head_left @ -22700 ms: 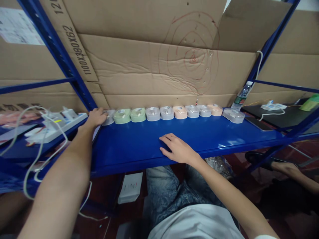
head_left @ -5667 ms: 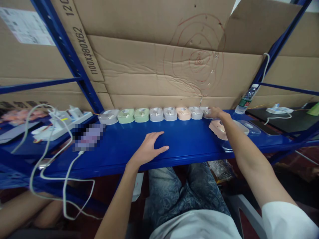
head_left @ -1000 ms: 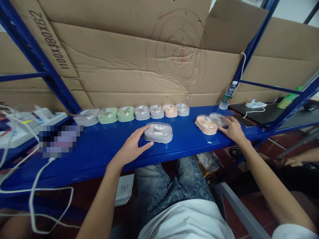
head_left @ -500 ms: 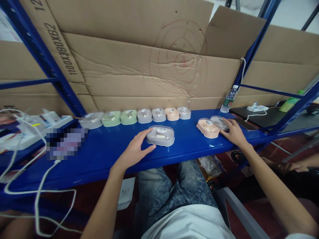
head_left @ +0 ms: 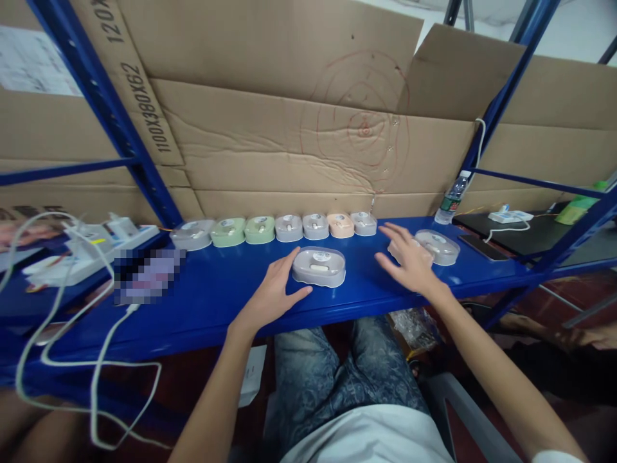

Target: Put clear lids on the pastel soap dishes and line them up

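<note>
A grey lidded case (head_left: 319, 266) lies near the front of the blue shelf (head_left: 216, 296). My left hand (head_left: 274, 292) rests flat beside its left edge, fingers spread, thumb near the case's front. My right hand (head_left: 409, 260) hovers open over a peach case, which it mostly hides. Just right of it lies another grey case (head_left: 438, 247). Along the back stands a row of several cases: grey (head_left: 191, 234), two green (head_left: 243, 231), more grey (head_left: 302, 227), a peach one (head_left: 340, 225) and a grey one (head_left: 364, 223).
Cardboard sheets (head_left: 289, 128) wall off the shelf's back. A power strip with chargers (head_left: 96, 247) and white cables (head_left: 72, 334) lie at left. A water bottle (head_left: 450, 196), a phone (head_left: 482, 247) and a second power strip (head_left: 511, 217) are at right. Another person's limbs show at the lower right.
My right hand has let go of the grey case at right and moved left over the peach case, fingers now spread. My left hand stays beside the front grey case.
</note>
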Demonstrator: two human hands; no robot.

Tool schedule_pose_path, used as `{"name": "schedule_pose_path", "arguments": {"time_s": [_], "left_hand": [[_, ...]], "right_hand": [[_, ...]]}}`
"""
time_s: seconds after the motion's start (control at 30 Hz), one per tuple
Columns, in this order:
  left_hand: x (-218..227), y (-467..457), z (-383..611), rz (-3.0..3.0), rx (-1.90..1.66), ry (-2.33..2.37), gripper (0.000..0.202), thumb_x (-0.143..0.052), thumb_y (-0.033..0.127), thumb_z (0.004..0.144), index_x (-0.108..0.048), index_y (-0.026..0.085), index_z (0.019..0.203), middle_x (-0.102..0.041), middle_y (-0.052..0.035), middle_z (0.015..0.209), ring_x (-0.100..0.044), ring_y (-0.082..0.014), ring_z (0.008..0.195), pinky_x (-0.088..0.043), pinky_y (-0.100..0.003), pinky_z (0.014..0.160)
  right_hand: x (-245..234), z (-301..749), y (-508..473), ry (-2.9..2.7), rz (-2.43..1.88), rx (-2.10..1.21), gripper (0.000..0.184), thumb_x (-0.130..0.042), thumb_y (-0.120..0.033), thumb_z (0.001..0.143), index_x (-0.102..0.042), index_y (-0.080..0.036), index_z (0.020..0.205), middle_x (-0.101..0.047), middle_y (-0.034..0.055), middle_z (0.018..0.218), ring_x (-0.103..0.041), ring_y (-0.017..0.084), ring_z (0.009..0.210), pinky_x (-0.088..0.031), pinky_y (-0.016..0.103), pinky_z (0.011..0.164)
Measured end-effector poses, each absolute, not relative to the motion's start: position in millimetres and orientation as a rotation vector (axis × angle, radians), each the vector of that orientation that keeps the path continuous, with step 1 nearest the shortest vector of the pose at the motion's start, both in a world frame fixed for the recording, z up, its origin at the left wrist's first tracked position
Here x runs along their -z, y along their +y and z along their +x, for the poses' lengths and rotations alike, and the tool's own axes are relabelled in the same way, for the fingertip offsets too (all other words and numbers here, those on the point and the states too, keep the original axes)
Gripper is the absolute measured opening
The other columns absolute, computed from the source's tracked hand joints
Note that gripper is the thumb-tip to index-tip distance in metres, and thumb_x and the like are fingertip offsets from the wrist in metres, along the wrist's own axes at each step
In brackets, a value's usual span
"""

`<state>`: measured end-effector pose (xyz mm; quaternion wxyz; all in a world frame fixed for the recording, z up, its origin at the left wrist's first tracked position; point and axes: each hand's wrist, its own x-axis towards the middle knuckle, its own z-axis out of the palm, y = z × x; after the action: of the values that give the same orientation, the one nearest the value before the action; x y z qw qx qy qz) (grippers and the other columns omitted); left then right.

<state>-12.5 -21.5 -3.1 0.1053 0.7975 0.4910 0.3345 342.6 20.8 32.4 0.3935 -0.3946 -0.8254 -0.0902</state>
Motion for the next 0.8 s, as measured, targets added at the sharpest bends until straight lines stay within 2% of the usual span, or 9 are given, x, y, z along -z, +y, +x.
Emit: {"name": "schedule_pose_path", "arguments": {"time_s": [0.1,0.17,0.27,0.37,0.47,0.53,0.63,0.7,0.8], "left_hand": [[3.4,-21.8,-11.6,2.346,-1.038,1.495,0.079,-0.064,0.054,0.096,-0.029,0.032,0.163,-0.053,-0.0113,0.153,-0.046,-0.0361,0.143,-0.037,-0.055,0.118],[2.8,-22.4,-11.4,2.33,-1.07,1.537,0.081,-0.068,0.056,0.093,-0.033,0.029,0.161,-0.059,-0.0122,0.141,-0.051,-0.0363,0.137,-0.04,-0.056,0.115],[2.1,-22.8,-12.9,2.291,-1.022,1.531,0.092,-0.072,0.06,0.088,-0.029,0.028,0.162,-0.053,-0.0148,0.149,-0.047,-0.0379,0.141,-0.04,-0.055,0.115],[2.3,-22.3,-15.1,2.242,-0.95,1.475,0.101,-0.075,0.065,0.084,-0.025,0.028,0.163,-0.044,-0.016,0.16,-0.045,-0.0387,0.146,-0.04,-0.054,0.116],[2.0,-21.9,-15.7,2.187,-0.949,1.469,0.114,-0.079,0.067,0.078,-0.016,0.027,0.165,-0.048,-0.0168,0.157,-0.049,-0.0388,0.143,-0.043,-0.053,0.114],[1.5,-21.9,-15.4,2.168,-0.941,1.493,0.117,-0.08,0.067,0.078,-0.015,0.026,0.166,-0.053,-0.0165,0.153,-0.052,-0.0389,0.14,-0.043,-0.054,0.114],[2.1,-21.1,-14.9,2.214,-0.913,1.525,0.098,-0.077,0.066,0.082,-0.034,0.025,0.16,-0.052,-0.0149,0.155,-0.048,-0.0391,0.144,-0.04,-0.054,0.117],[3.8,-19.9,-14.8,2.248,-0.909,1.541,0.088,-0.074,0.064,0.085,-0.041,0.025,0.156,-0.05,-0.0135,0.157,-0.045,-0.0381,0.146,-0.038,-0.053,0.119],[7.0,-18.0,-15.0,2.264,-0.911,1.566,0.087,-0.074,0.061,0.087,-0.041,0.022,0.157,-0.048,-0.0141,0.159,-0.041,-0.0363,0.148,-0.035,-0.052,0.122]], "right_hand": [[-32.9,283.5,21.2,-2.393,-0.801,0.022,0.078,-0.065,-0.056,0.096,-0.032,-0.035,0.164,-0.039,0.0108,0.165,-0.04,0.037,0.15,-0.04,0.06,0.12],[-29.5,253.1,23.5,-2.511,-0.696,-0.041,0.075,-0.065,-0.059,0.096,-0.04,-0.031,0.161,-0.044,0.0142,0.161,-0.04,0.037,0.149,-0.039,0.061,0.119],[-23.3,227.2,26.8,-2.548,-0.608,-0.109,0.063,-0.064,-0.057,0.098,-0.052,-0.03,0.154,-0.05,0.0156,0.153,-0.044,0.034,0.145,-0.04,0.058,0.118],[-20.4,223.0,28.0,-2.471,-0.547,-0.235,0.062,-0.068,-0.058,0.095,-0.058,-0.03,0.149,-0.052,0.0144,0.149,-0.048,0.032,0.142,-0.042,0.052,0.117],[-23.7,234.3,33.0,-2.309,-0.54,-0.314,0.058,-0.066,-0.055,0.098,-0.057,-0.031,0.149,-0.058,0.0107,0.144,-0.054,0.028,0.136,-0.045,0.048,0.115],[-26.7,248.7,42.2,-2.226,-0.64,-0.205,0.056,-0.063,-0.054,0.099,-0.054,-0.033,0.151,-0.058,0.0094,0.145,-0.053,0.03,0.137,-0.043,0.053,0.117],[-25.1,276.9,63.1,-2.218,-0.936,0.084,0.056,-0.06,-0.054,0.1,-0.054,-0.03,0.15,-0.054,0.0127,0.15,-0.047,0.039,0.141,-0.039,0.064,0.116],[-19.3,294.9,75.5,-2.299,-1.138,0.193,0.056,-0.055,-0.054,0.102,-0.055,-0.025,0.15,-0.054,0.0167,0.149,-0.048,0.042,0.139,-0.041,0.065,0.112],[-12.4,311.2,81.6,-2.441,-1.306,0.221,0.059,-0.047,-0.055,0.105,-0.053,-0.02,0.152,-0.054,0.0209,0.149,-0.049,0.042,0.139,-0.041,0.063,0.112]]}}
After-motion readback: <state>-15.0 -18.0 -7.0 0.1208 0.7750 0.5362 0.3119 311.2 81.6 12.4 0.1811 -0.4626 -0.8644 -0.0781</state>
